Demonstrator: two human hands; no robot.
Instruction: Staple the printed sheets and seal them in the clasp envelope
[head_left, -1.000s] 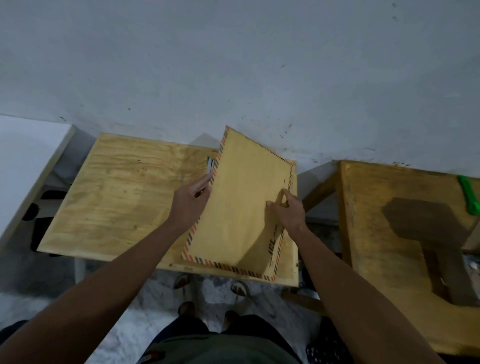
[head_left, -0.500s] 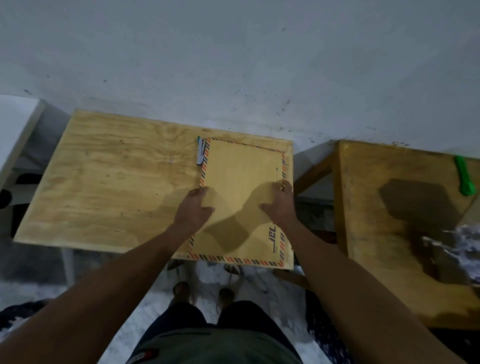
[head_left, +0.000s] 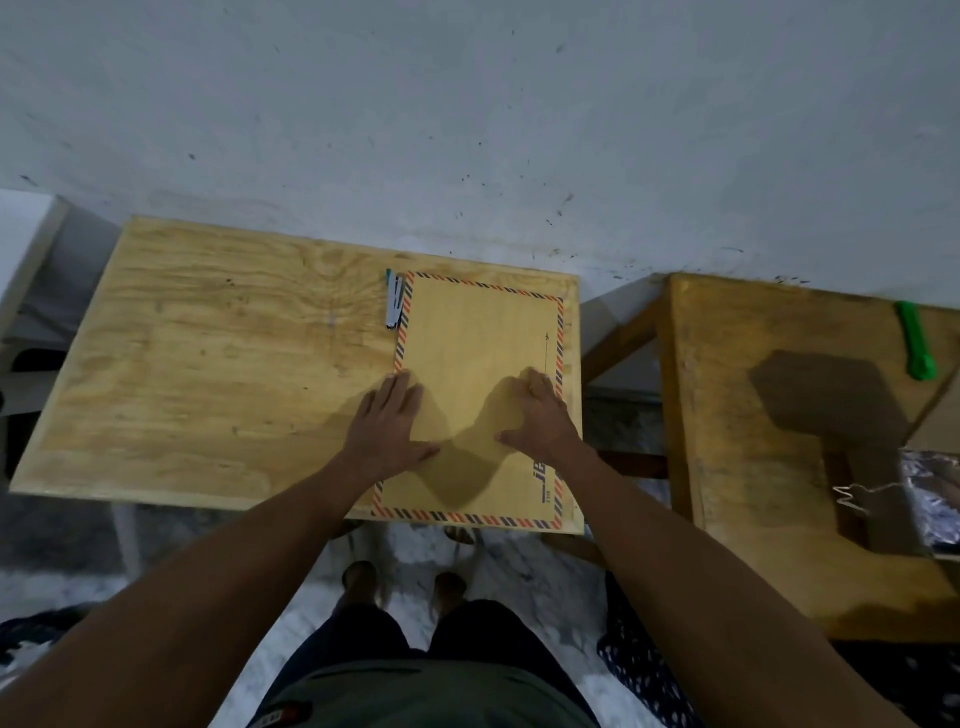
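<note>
L hand (head_left: 387, 423) & R hand (head_left: 537, 418) flat, palms down on envelope (head_left: 478, 338); grip released.

Envelope (head_left: 480, 364) lies flat on right part of wooden table (head_left: 218, 364). Left hand (head_left: 387, 423) and right hand (head_left: 537, 421) flat on its near half. Stapler (head_left: 394, 300) touches envelope's far left edge, blocks that side. Wide bare tabletop to left. Wall (head_left: 467, 130) closes far edge. Gap separates second table (head_left: 753, 441) at right; green tool (head_left: 915, 340) at its far end.
</note>
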